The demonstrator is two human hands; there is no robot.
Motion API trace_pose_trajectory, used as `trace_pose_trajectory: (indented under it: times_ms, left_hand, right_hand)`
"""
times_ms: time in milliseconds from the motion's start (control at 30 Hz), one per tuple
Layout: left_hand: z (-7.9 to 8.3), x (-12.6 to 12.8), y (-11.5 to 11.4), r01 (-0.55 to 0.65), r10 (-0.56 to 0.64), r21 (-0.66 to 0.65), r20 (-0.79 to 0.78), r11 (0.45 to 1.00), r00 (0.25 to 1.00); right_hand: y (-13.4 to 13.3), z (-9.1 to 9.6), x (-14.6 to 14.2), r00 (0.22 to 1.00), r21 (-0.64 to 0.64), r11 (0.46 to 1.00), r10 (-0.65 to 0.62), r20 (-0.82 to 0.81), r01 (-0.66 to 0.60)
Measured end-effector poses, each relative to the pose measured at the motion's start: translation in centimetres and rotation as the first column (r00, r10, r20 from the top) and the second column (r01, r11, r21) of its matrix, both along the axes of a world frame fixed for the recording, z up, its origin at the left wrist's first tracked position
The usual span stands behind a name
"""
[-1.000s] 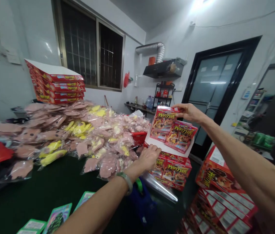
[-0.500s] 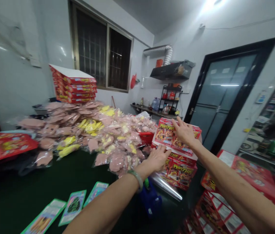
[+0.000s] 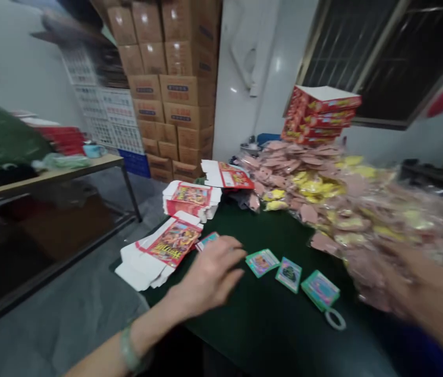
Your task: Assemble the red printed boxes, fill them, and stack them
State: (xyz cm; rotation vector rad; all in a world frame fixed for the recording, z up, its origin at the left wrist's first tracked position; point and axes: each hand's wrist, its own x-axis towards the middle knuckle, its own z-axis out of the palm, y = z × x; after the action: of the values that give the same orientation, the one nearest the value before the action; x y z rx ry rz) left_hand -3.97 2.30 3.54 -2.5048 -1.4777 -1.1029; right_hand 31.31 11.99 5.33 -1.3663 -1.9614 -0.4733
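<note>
My left hand (image 3: 213, 269), with a pale green bangle (image 3: 129, 348) on its wrist, hovers over the dark green tabletop (image 3: 240, 319). Its fingers are bent and apart from the thumb, with nothing visible between them. Just behind the fingers lies a card (image 3: 207, 240), partly covered by the hand. To the right are a card pile (image 3: 262, 262), another with a dark green picture (image 3: 288, 274), and a thicker stack (image 3: 320, 289) beside a white ring (image 3: 335, 319). My right hand (image 3: 421, 283) is smeared by motion near the bagged pink pieces (image 3: 366, 267); its fingers cannot be made out.
Flattened red-and-white cartons (image 3: 174, 241) lie at the table's left edge, with another carton stack (image 3: 192, 196) behind. Bagged yellow pieces (image 3: 313, 186) sit among the pink heap. Red boxes (image 3: 319, 118) are stacked behind it. Brown cardboard boxes (image 3: 182, 91) stand against the wall.
The view has swung left. Both hands have come away from the red printed boxes; my left hand is now over the cards at the left of the table.
</note>
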Motion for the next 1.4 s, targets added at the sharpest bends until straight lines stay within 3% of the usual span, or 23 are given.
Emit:
trace_pose_trajectory:
  times_ms: [33,67,100,167,200,267,333,467,600,767,833,933,1033,1100,1167,1200,1267,1333,1367,1400]
  left_hand:
    - [-1.5,-3.0,-0.5,-0.181,0.181,0.003,-0.016,0.984,0.983]
    - [-2.9,-5.5,-1.0,-0.340,0.338,-0.009,-0.077,0.940,0.938]
    - [-4.3,-7.6,-1.4,-0.477,0.469,-0.023,-0.148,0.878,0.871]
    - [-6.9,-10.6,-2.1,-0.636,0.603,-0.062,-0.261,0.769,0.754]
    - [-7.9,-11.4,-2.4,-0.656,0.613,-0.079,-0.289,0.751,0.736]
    - [-9.7,-12.3,-2.9,-0.659,0.614,-0.083,-0.289,0.748,0.734]
    - [-10.9,-12.3,-3.1,-0.656,0.623,-0.068,-0.255,0.751,0.740]
    - [-12.1,-12.2,-3.2,-0.653,0.637,-0.047,-0.182,0.755,0.749]
    - [-12.1,-12.5,-3.4,-0.653,0.652,-0.013,-0.038,0.757,0.757]
    - [-9.4,-11.6,-4.2,-0.717,0.710,0.069,0.106,0.694,0.697]
    - [-8.6,-10.0,-4.0,-0.671,0.663,0.016,0.140,0.741,0.735]
    - [-8.7,-6.4,-3.2,-0.546,0.542,-0.061,0.245,0.836,0.804]
    - [-9.0,-2.6,-2.6,-0.459,0.469,-0.109,0.317,0.882,0.824]
    - [-8.6,-0.5,-2.5,-0.322,0.370,-0.186,0.375,0.928,0.850]
    - [-7.6,1.1,-2.6,-0.101,0.236,-0.290,0.480,0.952,0.845]
    - [-7.1,1.9,-2.7,0.042,0.167,-0.350,0.546,0.936,0.821]
    - [-6.0,3.2,-2.7,0.343,0.074,-0.446,0.690,0.826,0.720]
    - [-5.3,4.4,-2.4,0.529,0.086,-0.481,0.791,0.699,0.606]
    - [-5.2,4.8,-2.2,0.549,0.127,-0.482,0.819,0.683,0.560]
    - [-5.1,5.1,-1.9,0.528,0.176,-0.476,0.836,0.703,0.519]
  right_hand:
    - [1.0,-1.2,-4.4,0.987,-0.061,0.987,0.146,-0.063,-0.150]
    - [1.5,-2.3,-8.9,0.946,-0.148,0.939,0.292,-0.140,-0.311]
    - [1.8,-3.1,-13.5,0.876,-0.236,0.850,0.417,-0.244,-0.470]
    - [1.7,-4.3,-22.0,0.818,-0.439,0.692,0.513,-0.260,-0.573]
    - [1.5,-4.7,-25.7,0.812,-0.471,0.668,0.531,-0.242,-0.577]
    - [1.5,-5.4,-31.8,0.815,-0.511,0.651,0.543,-0.203,-0.561]
    - [1.7,-6.2,-36.0,0.837,-0.547,0.662,0.527,-0.147,-0.512]
    - [2.3,-7.1,-39.9,0.891,-0.580,0.711,0.450,-0.059,-0.397]
    - [2.6,-5.1,-39.8,0.914,-0.565,0.745,0.403,-0.043,-0.355]
    - [0.7,-1.3,-35.0,0.872,-0.571,0.699,0.485,-0.063,-0.430]
    - [-1.0,-0.5,-32.3,0.844,-0.561,0.675,0.530,-0.084,-0.479]
    - [-3.4,-0.2,-28.3,0.842,-0.549,0.662,0.515,-0.162,-0.511]
    - [-4.9,-0.5,-24.8,0.796,-0.553,0.575,0.486,-0.362,-0.603]
    - [-5.6,-0.8,-22.6,0.710,-0.508,0.497,0.479,-0.516,-0.704]
    - [-6.2,-1.3,-20.6,0.634,-0.447,0.457,0.460,-0.621,-0.769]
    - [-6.5,-1.5,-19.8,0.608,-0.419,0.453,0.454,-0.651,-0.787]
    - [-6.9,-1.8,-18.5,0.580,-0.381,0.456,0.468,-0.667,-0.805]
    - [-7.3,-1.8,-17.4,0.584,-0.333,0.499,0.521,-0.622,-0.800]
    - [-7.4,-1.8,-16.9,0.596,-0.281,0.548,0.561,-0.575,-0.788]
    - [-7.6,-1.7,-16.4,0.619,-0.202,0.617,0.594,-0.514,-0.761]
